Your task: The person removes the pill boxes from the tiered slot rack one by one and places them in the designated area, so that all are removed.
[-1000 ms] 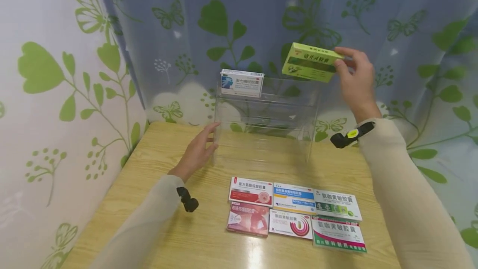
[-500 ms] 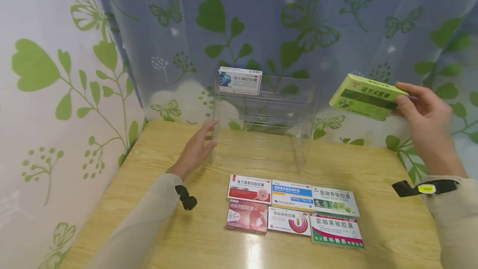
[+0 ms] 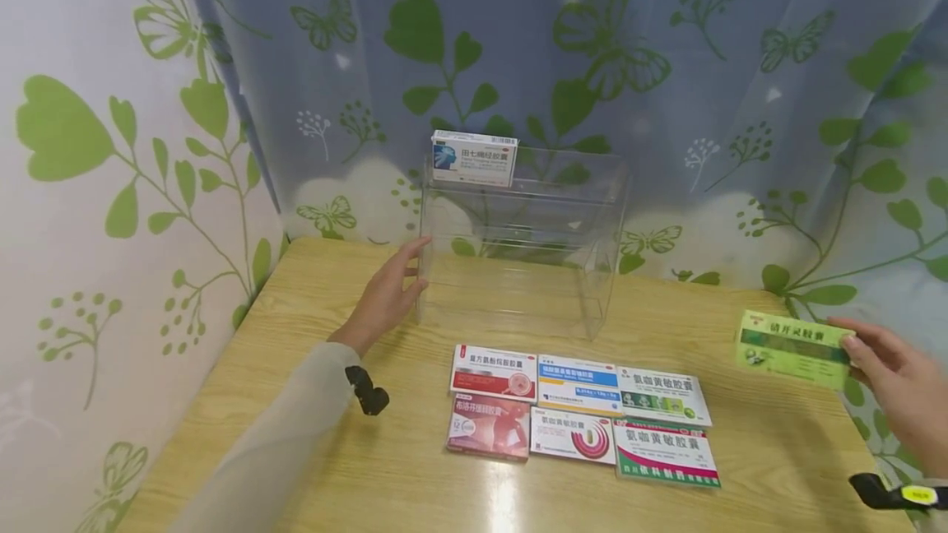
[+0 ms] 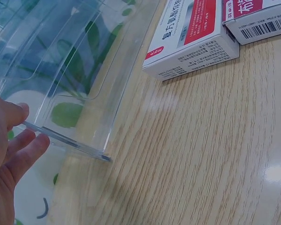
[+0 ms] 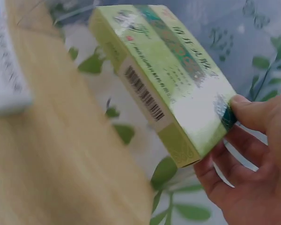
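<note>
My right hand (image 3: 892,385) pinches a light green medicine box (image 3: 794,348) by its end, low over the table's right edge; in the right wrist view thumb and fingers clamp the green box (image 5: 164,70). My left hand (image 3: 388,294) rests with straight fingers against the left front edge of a clear acrylic tiered rack (image 3: 522,245), and the fingers (image 4: 18,150) touch that clear rack (image 4: 65,136) in the left wrist view. A white and blue box (image 3: 474,159) stands on the rack's top tier.
Several flat medicine boxes (image 3: 581,414) lie in two rows on the wooden table (image 3: 311,434) in front of the rack. Leaf-patterned curtains close off the back and left. A red and white box (image 4: 192,37) lies near the rack's corner.
My right hand has carried the green box from above the rack's right top, outward and down to the table's right edge. The left hand has stayed on the rack.
</note>
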Tool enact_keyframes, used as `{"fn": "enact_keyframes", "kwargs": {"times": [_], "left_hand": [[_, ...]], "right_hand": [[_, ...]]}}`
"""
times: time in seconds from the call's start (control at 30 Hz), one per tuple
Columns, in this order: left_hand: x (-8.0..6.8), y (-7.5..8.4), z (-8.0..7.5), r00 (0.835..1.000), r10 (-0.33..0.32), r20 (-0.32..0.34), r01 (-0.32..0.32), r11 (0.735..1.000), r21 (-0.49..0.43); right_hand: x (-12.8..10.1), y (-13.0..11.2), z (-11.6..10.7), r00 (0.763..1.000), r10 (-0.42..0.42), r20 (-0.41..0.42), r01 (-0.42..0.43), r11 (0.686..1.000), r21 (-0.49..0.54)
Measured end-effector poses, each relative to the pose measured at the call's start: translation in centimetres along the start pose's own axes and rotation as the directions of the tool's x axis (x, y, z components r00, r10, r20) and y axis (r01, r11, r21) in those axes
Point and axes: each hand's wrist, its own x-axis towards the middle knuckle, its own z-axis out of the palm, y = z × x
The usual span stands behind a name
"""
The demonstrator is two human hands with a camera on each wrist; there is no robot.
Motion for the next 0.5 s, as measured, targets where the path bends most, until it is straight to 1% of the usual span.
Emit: {"fn": "enact_keyframes", "kwargs": {"times": [0.07, 0.1, 0.17, 0.23, 0.33, 0.43, 0.5], "left_hand": [[0.0, 0.0, 0.0, 1.000, -0.004, -0.002, 0.004, 1.000, 0.000], [0.0, 0.0, -0.1, 1.000, -0.006, -0.001, 0.006, 1.000, 0.001], [0.0, 0.1, -0.1, 1.000, -0.010, 0.000, 0.010, 1.000, 0.000], [-0.1, 0.1, -0.2, 1.000, -0.015, 0.001, 0.015, 1.000, -0.004], [-0.2, 0.1, -0.2, 1.000, -0.016, -0.002, 0.016, 1.000, -0.015], [-0.2, 0.0, -0.1, 1.000, -0.011, -0.003, 0.011, 1.000, -0.025], [-0.1, 0.0, 0.0, 1.000, -0.007, -0.002, 0.007, 1.000, -0.025]], "right_hand": [[-0.5, 1.8, 0.1, 0.994, 0.067, 0.080, -0.065, 0.997, -0.034], [-0.7, 2.6, 0.1, 0.988, 0.101, 0.121, -0.096, 0.994, -0.046], [-0.8, 3.8, 0.3, 0.965, 0.159, 0.207, -0.156, 0.987, -0.031], [-0.8, 4.7, 0.6, 0.938, 0.209, 0.275, -0.217, 0.976, -0.001], [-0.6, 5.7, 1.4, 0.904, 0.258, 0.340, -0.283, 0.959, 0.026], [-0.6, 6.4, 2.1, 0.887, 0.281, 0.367, -0.281, 0.958, -0.054], [-0.7, 6.7, 2.5, 0.880, 0.286, 0.380, -0.266, 0.958, -0.105]]}}
